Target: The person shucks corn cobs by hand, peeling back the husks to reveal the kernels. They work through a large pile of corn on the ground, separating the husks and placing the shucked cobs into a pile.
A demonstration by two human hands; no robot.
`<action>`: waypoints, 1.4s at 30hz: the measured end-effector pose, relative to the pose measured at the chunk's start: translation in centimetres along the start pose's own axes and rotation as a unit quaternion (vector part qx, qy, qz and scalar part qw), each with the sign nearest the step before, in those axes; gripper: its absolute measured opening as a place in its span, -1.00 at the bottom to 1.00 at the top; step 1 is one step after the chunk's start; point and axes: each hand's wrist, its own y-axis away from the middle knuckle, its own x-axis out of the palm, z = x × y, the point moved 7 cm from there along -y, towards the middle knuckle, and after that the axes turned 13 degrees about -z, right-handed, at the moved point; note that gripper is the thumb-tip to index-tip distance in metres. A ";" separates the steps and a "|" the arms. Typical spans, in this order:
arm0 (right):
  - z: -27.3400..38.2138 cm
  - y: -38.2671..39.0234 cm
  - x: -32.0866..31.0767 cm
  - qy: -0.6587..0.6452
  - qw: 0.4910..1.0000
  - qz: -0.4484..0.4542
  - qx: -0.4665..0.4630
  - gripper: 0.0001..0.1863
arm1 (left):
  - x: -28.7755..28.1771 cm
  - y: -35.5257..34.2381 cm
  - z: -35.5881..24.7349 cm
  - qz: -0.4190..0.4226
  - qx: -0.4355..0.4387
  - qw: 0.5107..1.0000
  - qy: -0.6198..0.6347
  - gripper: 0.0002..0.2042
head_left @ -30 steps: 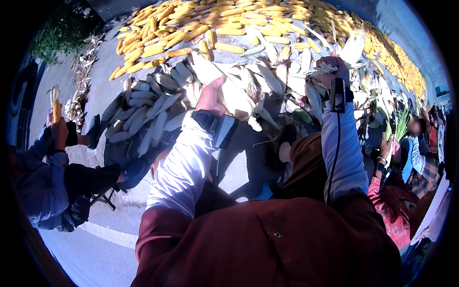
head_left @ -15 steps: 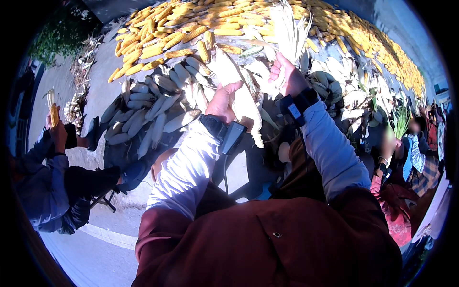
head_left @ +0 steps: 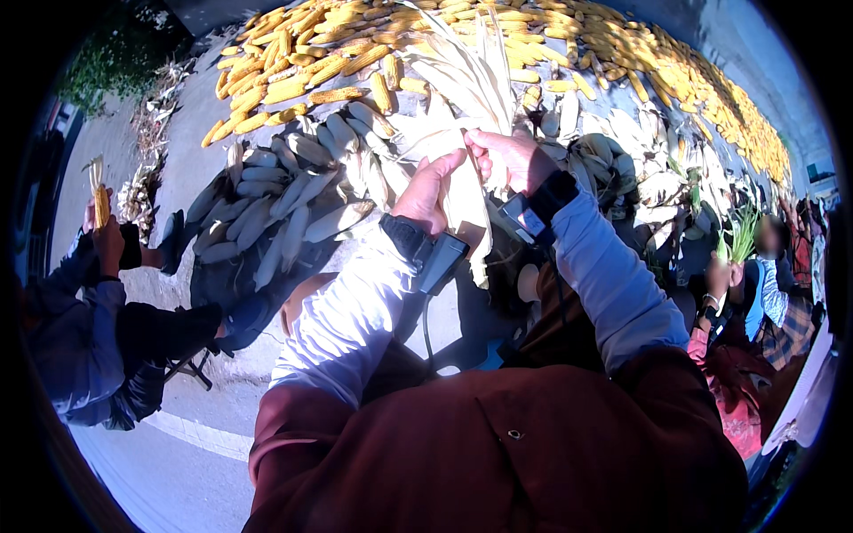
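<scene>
Now showing the right hand drawn in just beside the left hand, rather than well apart and farther right as a second ago. Also showing pale husk leaves fanned upward and leftward toward the yellow cobs, instead of bunched upright above the right hand as half a second ago. Little changed at far left, with a co-worker holding a partly bared cob upright as before.

Hard to separate leaf from ear around the fingertips, owing to glare. Impossible to see the left fingers behind the ear, or any kernels under its husk. Blurred and crowded at right, around some green stalks.

Gripping the husk-wrapped corn ear in the left hand, thumb on the near side, right of a heap of unhusked ears and above shadowed ground. Closed, in the right hand, around the base of the leaves, with thumb and forefinger pinching near the left thumb.
</scene>
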 end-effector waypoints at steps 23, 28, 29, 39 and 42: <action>-0.8 -0.1 -0.2 0.005 1.000 0.002 0.002 -0.79 | 0.0 0.1 -0.5 0.025 -0.023 0.998 0.052 -0.69; -0.5 0.3 0.0 -0.012 0.999 -0.026 0.028 -0.79 | 0.3 1.0 -1.3 -0.042 0.032 0.997 0.059 -0.66; -0.3 0.3 -0.1 -0.005 0.999 -0.022 0.034 -0.79 | 0.3 1.0 -1.4 -0.042 0.048 0.997 0.050 -0.63; 1.2 -1.0 -0.7 -0.060 0.996 -0.056 -0.027 -0.76 | 1.9 2.9 -1.4 -0.038 0.036 0.998 -0.023 -0.47; 1.4 -0.9 -0.5 -0.022 0.997 -0.053 -0.059 -0.78 | 1.3 2.1 -1.4 -0.043 0.064 0.997 0.001 -0.50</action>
